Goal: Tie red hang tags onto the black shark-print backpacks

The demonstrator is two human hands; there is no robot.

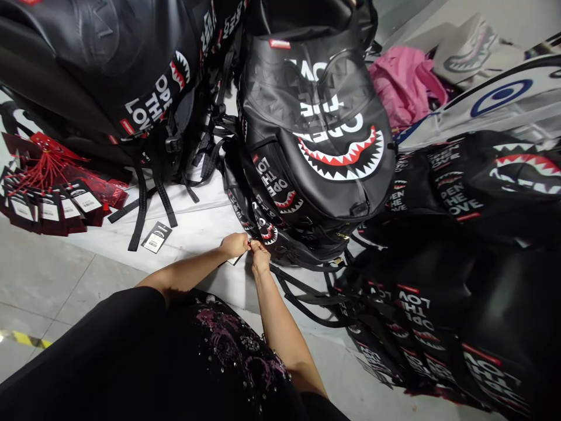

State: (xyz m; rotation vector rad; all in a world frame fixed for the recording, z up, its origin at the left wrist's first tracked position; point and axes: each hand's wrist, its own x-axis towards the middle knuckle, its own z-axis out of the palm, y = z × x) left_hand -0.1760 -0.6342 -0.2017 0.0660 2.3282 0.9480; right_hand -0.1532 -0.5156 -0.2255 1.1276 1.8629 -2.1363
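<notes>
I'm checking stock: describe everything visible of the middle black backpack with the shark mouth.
The shiny black leather-look backpack faces up, bearing upside-down white lettering, a toothed red and white mouth and a red label, other black bags around. The left hand and right hand pinch something small at its near edge; contact is unclear.

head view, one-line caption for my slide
Left hand and right hand meet at a tag beside a black shark-mouth backpack.

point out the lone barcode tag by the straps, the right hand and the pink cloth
Barcode tag (156,237): head view, on its printed face.
Right hand (261,257): head view, middle of the back of the hand.
Pink cloth (405,85): head view, on its crumpled middle.
</notes>
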